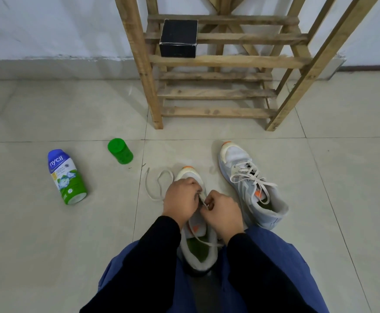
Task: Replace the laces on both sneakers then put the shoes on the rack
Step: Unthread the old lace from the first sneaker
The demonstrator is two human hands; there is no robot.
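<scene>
The left hand (181, 196) and right hand (224, 213) are meeting over the midfoot of the near sneaker (198, 256), each with curled fingers pinching the pale lace (152, 190) at the eyelets, its free end looping on the floor tiles left of the toe. That sneaker is lying between the person's knees, its long axis running straight away, its orange-tipped toe pointing toward the wooden rack (216, 62). The second sneaker (250, 184), laced, is sitting just to its right with its toe angled away and slightly left. A black box (178, 38) is resting on a rack shelf, and a green jar (119, 151) and a green-and-white bottle (65, 177) are sitting well to the left.
</scene>
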